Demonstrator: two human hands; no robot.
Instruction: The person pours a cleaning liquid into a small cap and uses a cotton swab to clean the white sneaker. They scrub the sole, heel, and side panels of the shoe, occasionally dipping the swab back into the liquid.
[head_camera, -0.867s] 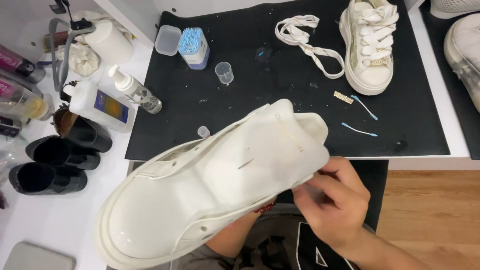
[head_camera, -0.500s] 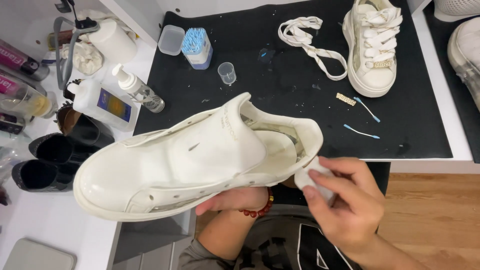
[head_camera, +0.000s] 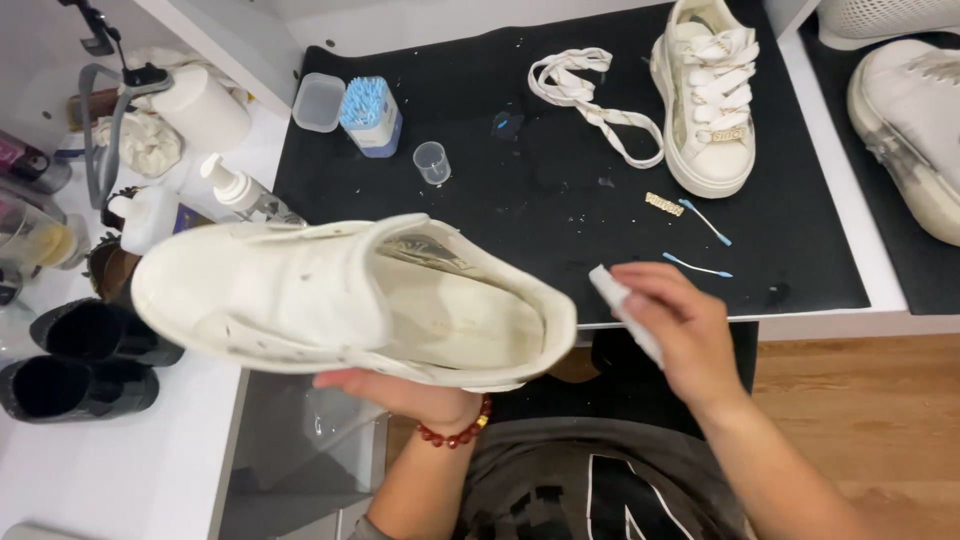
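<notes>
the left hand (head_camera: 400, 390) cradles the white sneaker (head_camera: 350, 300) from below, its long axis running left-right. the right hand (head_camera: 680, 325), just beside the heel end, pinches a white wipe (head_camera: 612, 293).

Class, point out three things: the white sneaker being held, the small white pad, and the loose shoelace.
white sneaker (head_camera: 300, 290), head view, on its side panel.
white pad (head_camera: 610, 290), head view, on its exposed end.
loose shoelace (head_camera: 585, 85), head view, on its looped part.

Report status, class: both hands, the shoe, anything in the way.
Left hand under the white shoe, holding it up, opening toward camera. Right hand beside the heel, pinching a white wipe. Nothing between wipe and shoe.
</notes>
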